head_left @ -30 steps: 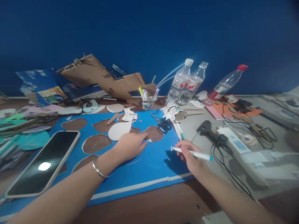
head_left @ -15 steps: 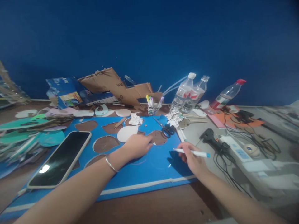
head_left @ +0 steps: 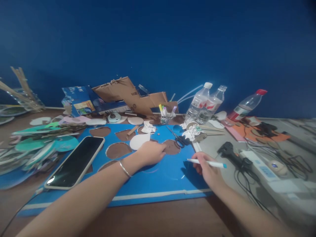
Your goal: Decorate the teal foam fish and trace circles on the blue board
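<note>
My right hand (head_left: 206, 169) grips a white marker (head_left: 209, 163) with a light blue end, held almost level above the right side of the blue board (head_left: 168, 179). My left hand (head_left: 151, 153), with a silver bangle at the wrist, lies on the board with its fingers pointing right, beside a drop-shaped cutout opening (head_left: 172, 147). Part of its fingers is hidden. Against the back of that hand rests a white drop-shaped piece (head_left: 139, 141). Several brown openings show in the board. Dark-handled scissors (head_left: 182, 141) lie beyond the hands.
A phone (head_left: 75, 163) lies on the board's left, near stacked coloured cutouts (head_left: 41, 144). A cup of markers (head_left: 166, 119), cardboard (head_left: 143, 100) and plastic bottles (head_left: 197, 102) stand along the wall. On the right are a glue gun (head_left: 228, 153), a power strip (head_left: 261, 166) and cables.
The whole scene has shifted slightly right in view as the camera turned left. Both hands keep nearly the same pose, and the marker stays in my right hand.
</note>
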`<state>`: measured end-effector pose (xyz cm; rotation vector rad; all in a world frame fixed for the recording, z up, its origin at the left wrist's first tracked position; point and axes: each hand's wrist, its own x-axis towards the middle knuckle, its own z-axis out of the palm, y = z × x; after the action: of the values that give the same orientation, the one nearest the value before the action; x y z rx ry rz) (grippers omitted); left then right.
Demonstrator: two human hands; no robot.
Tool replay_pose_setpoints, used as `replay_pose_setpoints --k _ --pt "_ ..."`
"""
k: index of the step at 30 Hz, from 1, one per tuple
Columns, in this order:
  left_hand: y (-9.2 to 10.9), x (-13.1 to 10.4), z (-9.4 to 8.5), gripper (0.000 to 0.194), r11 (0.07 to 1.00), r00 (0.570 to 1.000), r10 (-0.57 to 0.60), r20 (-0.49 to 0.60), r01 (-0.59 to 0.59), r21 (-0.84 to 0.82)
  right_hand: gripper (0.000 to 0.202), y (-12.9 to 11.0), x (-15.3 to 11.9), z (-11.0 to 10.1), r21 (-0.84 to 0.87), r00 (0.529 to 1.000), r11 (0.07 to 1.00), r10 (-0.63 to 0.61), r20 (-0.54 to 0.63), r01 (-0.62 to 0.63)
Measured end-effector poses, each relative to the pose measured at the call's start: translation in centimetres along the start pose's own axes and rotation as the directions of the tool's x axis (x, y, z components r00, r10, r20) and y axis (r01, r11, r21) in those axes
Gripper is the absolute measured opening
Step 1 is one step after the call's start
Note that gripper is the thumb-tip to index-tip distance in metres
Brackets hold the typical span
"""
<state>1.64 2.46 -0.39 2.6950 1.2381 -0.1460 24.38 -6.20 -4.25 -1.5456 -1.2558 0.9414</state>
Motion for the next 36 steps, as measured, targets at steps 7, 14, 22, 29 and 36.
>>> replay_pose_setpoints --k 7,14,22,29,36 --pt "-0.8 0.5 0.0 0.032 0.998 0.999 0.046 -0.012 -0.047 -0.047 0.04 -0.5 2.0 0.8 -0.03 0.998 0.999 -0.04 -0.041 0.039" --pt "-1.8 1.2 -0.1 0.033 0.995 0.998 0.052 -0.032 -0.054 -0.088 0.042 0.1 3.3 1.2 -0.029 0.996 0.997 -0.067 -0.063 0.065" --pt "-2.9 1.8 -0.4 0.028 0.998 0.998 0.006 -0.06 -0.01 -0.061 0.038 -0.3 5.4 2.1 -0.035 0.993 0.994 -0.102 -0.066 0.099" --pt "-2.8 1.6 -0.5 0.028 0.998 0.998 -0.018 -0.067 0.013 -0.065 0.04 -0.6 5.7 2.3 -0.017 0.991 0.994 -0.112 -0.067 0.111" --pt "-2.6 1.3 -0.3 0.027 0.997 0.994 -0.071 -0.08 0.069 -0.036 0.04 -0.2 6.0 2.3 0.034 0.991 0.991 -0.132 -0.019 0.132"
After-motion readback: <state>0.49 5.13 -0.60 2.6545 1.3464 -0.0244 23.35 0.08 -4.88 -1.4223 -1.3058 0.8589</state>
